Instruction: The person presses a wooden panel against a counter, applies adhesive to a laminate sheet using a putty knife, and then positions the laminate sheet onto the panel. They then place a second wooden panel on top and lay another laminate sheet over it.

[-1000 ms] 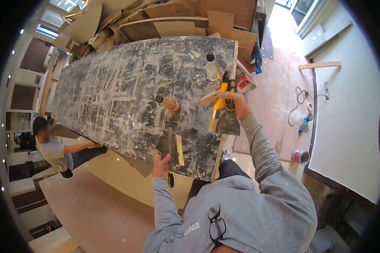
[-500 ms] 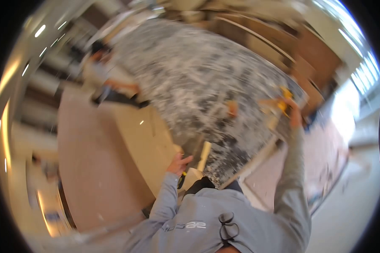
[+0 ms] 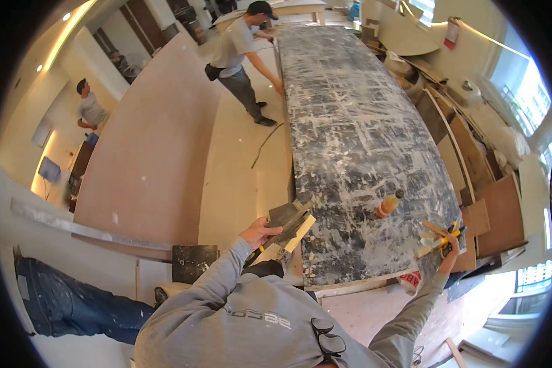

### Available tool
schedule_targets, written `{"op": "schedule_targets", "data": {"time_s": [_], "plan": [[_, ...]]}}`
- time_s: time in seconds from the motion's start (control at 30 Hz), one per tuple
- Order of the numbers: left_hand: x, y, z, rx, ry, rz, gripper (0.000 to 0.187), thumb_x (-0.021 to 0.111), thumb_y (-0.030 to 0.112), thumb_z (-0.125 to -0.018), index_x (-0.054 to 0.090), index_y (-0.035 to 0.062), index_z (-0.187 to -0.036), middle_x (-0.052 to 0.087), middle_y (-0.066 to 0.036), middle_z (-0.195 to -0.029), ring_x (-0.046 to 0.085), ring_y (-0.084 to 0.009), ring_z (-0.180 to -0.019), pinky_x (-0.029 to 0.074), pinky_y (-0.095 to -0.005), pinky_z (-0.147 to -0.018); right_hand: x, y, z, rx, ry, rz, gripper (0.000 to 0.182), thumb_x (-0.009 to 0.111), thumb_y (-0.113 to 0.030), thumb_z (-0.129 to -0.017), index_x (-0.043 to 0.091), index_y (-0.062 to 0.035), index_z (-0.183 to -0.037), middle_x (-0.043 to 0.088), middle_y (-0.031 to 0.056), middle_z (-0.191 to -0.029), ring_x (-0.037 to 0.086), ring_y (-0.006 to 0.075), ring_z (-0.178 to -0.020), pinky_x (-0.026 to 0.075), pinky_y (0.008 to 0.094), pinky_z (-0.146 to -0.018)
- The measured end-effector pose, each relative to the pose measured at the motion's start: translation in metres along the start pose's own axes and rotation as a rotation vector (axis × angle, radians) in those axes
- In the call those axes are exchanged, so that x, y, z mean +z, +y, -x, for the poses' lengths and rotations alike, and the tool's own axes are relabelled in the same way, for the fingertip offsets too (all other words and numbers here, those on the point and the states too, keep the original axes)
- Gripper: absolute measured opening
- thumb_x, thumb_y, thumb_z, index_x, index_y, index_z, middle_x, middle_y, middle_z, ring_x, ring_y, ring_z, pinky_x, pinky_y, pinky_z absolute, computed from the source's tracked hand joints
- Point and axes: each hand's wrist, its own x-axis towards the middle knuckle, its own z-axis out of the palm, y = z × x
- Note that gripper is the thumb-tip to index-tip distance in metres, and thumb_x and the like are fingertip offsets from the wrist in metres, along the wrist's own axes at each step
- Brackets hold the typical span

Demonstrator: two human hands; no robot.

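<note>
My left hand [image 3: 260, 233] is closed on a flat dark scraper blade [image 3: 284, 214], near the left edge of the smeared black-and-grey worktable [image 3: 362, 129]. A pale yellow strip [image 3: 300, 232] lies along the blade, and a yellow-and-black handle shows below the fingers. At the table's right front corner, my right hand [image 3: 451, 247] has its fingers around a cluster of yellow-handled tools [image 3: 438, 240]; which of them it grips is hard to tell. A bottle with orange contents [image 3: 389, 204] lies on the tabletop between the two hands.
Across the table's left side, a person in a grey shirt [image 3: 233, 49] leans on its edge. Another person [image 3: 92, 109] stands far left. A large pinkish board [image 3: 153, 141] is at left. Wooden boards [image 3: 497, 214] lean at right. Paint-marked trousers [image 3: 73, 300] show lower left.
The view has swung and become sharper, so the table now runs straight away from me. My left hand still holds the scraper, and my right hand is still at the yellow tools.
</note>
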Motion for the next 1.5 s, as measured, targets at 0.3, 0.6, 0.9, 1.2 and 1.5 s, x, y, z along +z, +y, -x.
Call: {"op": "schedule_targets", "data": {"time_s": [0.3,0.6,0.9,1.2,1.5], "plan": [[-0.052,0.046,0.001,0.106,-0.024,0.1,0.059,0.079,0.003,-0.083,0.052,0.0024,-0.135,0.066,-0.008,-0.125,0.065,-0.0177,-0.112,0.051,-0.0319,-0.1,0.105,0.004,0.068,-0.12,-0.092,0.148,0.048,0.066,-0.026,-0.085,0.063,0.0042,-0.121,0.066,0.0114,-0.087,0.062,0.0186,-0.074,0.049,0.0287,-0.065],[-0.198,0.107,-0.016,0.137,-0.038,0.229,0.057,0.08,0.004,-0.083,0.054,0.0023,-0.133,0.066,-0.006,-0.124,0.065,-0.0164,-0.112,0.051,-0.0313,-0.103,0.306,0.051,0.164,-0.23,-0.144,0.263,0.049,0.067,-0.026,-0.084,0.062,0.0047,-0.122,0.066,0.0119,-0.087,0.062,0.0191,-0.073,0.049,0.0294,-0.064],[-0.377,0.192,0.042,0.313,0.166,0.314,0.055,0.08,0.008,-0.085,0.054,0.0038,-0.134,0.066,-0.006,-0.123,0.065,-0.0158,-0.11,0.052,-0.0303,-0.098,0.494,0.094,0.226,-0.282,-0.243,0.319,0.051,0.068,-0.026,-0.083,0.061,0.0052,-0.123,0.065,0.0125,-0.086,0.062,0.0197,-0.072,0.049,0.03,-0.064],[-0.464,0.21,0.153,0.647,0.557,0.52,0.051,0.074,0.003,-0.089,0.052,0.0023,-0.135,0.063,-0.008,-0.127,0.061,-0.0187,-0.115,0.052,-0.0352,-0.097,0.662,0.222,0.135,0.248,-0.893,0.392,0.057,0.064,-0.024,-0.081,0.055,0.0089,-0.126,0.062,0.0142,-0.085,0.059,0.0208,-0.066,0.049,0.0316,-0.06],[-0.533,0.278,0.221,0.838,0.969,0.355,0.046,0.068,0.01,-0.094,0.053,0.0023,-0.136,0.067,-0.008,-0.123,0.065,-0.0184,-0.11,0.052,-0.0343,-0.097,0.85,0.375,0.188,0.574,-1.053,0.394,0.041,0.062,-0.017,-0.08,0.06,0.0072,-0.113,0.065,0.0116,-0.085,0.064,0.0194,-0.071,0.052,0.0289,-0.065]]}}
